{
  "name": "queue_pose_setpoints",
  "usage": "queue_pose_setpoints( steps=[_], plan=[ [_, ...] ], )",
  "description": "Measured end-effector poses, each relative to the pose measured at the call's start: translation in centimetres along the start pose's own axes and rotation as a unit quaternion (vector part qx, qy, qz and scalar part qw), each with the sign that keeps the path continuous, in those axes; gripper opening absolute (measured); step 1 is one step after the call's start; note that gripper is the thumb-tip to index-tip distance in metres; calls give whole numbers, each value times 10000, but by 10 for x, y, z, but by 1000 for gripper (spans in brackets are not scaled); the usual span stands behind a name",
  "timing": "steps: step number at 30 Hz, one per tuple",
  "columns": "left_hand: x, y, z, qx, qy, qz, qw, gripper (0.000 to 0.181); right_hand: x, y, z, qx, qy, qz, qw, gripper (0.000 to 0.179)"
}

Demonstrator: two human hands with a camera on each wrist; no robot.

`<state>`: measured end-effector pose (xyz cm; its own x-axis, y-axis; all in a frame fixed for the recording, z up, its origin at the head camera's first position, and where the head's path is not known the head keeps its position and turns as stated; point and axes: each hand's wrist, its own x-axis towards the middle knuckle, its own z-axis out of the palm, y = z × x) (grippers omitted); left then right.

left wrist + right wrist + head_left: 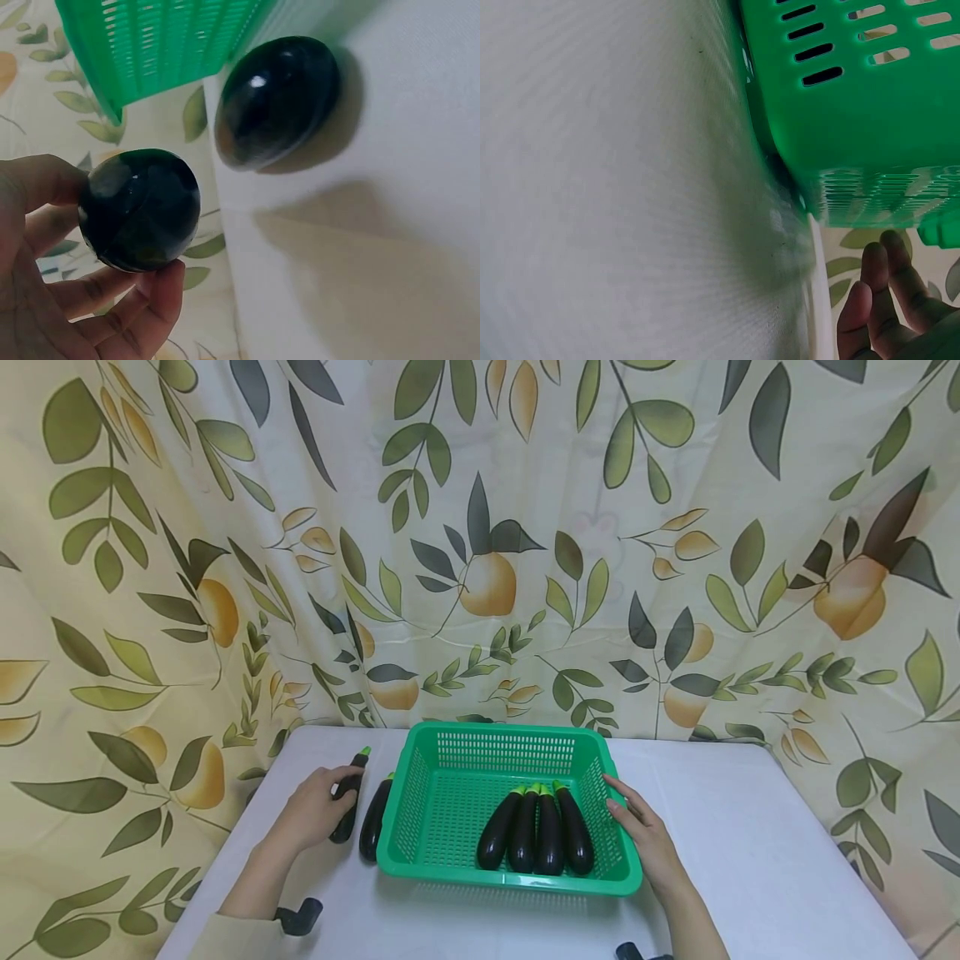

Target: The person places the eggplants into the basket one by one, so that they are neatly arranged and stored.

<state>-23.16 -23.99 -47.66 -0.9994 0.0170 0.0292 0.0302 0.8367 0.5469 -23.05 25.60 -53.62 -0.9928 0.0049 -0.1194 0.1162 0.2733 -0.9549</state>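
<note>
While the left hand (pixel 317 808) curls its fingers round one eggplant (pixel 344 827) near a second eggplant (pixel 372 827), the right hand (pixel 648 835), fingers loosely extended, touches a basket (pixel 510 729) holding four more eggplants (pixel 550 845).

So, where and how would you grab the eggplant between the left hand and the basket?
I'd probably grip the eggplant round its thick near end, coming from above and the left: the basket stands close along its right flank, while that rounded end lies exposed.

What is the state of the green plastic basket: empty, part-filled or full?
Part-filled: four glossy, dark, elongated eggplants lie in the green basket, towards its right, leaving bare perforated floor on its left.
</note>
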Motion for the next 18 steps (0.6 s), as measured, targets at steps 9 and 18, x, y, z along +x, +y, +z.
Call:
queue_pose_setpoints(
  steps=[9, 18],
  plan=[
    [-2, 9, -4, -75, 35, 61, 9999, 39, 0, 0, 0, -21, -9, 10, 10000, 58],
    [-5, 18, -7, -262, 86, 134, 9995, 39, -1, -1, 0, 22, -3, -3, 10000, 58]
  ],
)
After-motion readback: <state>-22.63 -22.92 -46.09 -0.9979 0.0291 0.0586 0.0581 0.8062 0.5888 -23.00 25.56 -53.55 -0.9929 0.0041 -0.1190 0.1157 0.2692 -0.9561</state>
